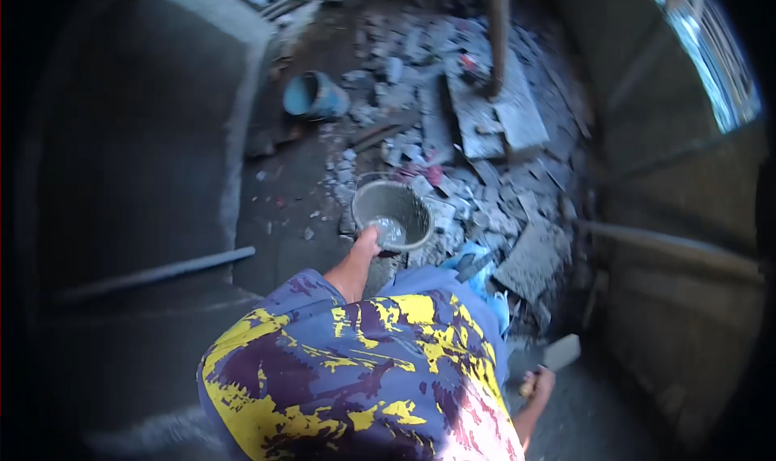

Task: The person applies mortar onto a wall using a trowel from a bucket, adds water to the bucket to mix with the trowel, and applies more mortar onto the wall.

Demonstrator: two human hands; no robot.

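A grey bucket (404,198) smeared with cement stands on the floor in front of me, with wet grey mix (391,230) shining at its bottom. My left hand (368,239) reaches over the near rim into it; the fingers are hidden, so its grip is unclear. Low on the right, my right hand (537,385) is closed around the handle of a trowel, whose flat grey blade (561,351) points up and away. My purple and yellow shirt (356,380) fills the lower middle.
Broken concrete rubble (485,186) covers the floor behind and right of the bucket. A blue bucket (314,96) lies on its side farther back. A wooden post (497,33) stands in the rubble. A grey plastered wall (145,138) rises left, with a pipe (153,275) along it.
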